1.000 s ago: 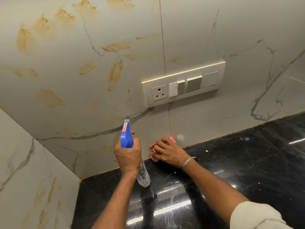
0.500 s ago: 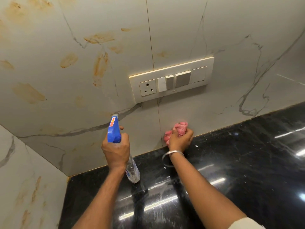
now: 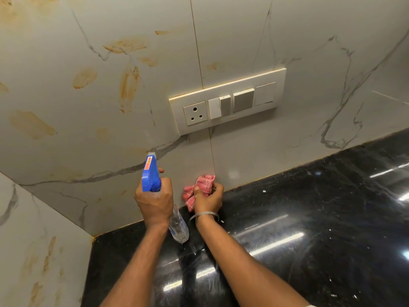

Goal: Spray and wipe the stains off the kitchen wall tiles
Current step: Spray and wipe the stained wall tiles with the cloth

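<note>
My left hand [image 3: 155,202] grips a clear spray bottle [image 3: 178,227] with a blue trigger head [image 3: 150,176], its nozzle aimed up at the wall, index finger at the trigger. A faint mist streak rises from the nozzle. My right hand [image 3: 209,199] holds a bunched pink cloth [image 3: 202,185] just above the counter, close to the wall. The marble-look wall tiles [image 3: 243,36] carry several orange-brown stains [image 3: 129,87] up and to the left; more stains mark the side wall [image 3: 47,255].
A cream switch plate [image 3: 228,103] with a socket and switches is fixed to the wall above my right hand. The glossy black counter [image 3: 309,218] runs along the wall's foot into the left corner, with small white specks on it.
My right hand lifted the cloth off the wall's foot and bunched it in its fingers. The view has tilted, so the stains sit lower in frame. The bottle stays aimed at the wall.
</note>
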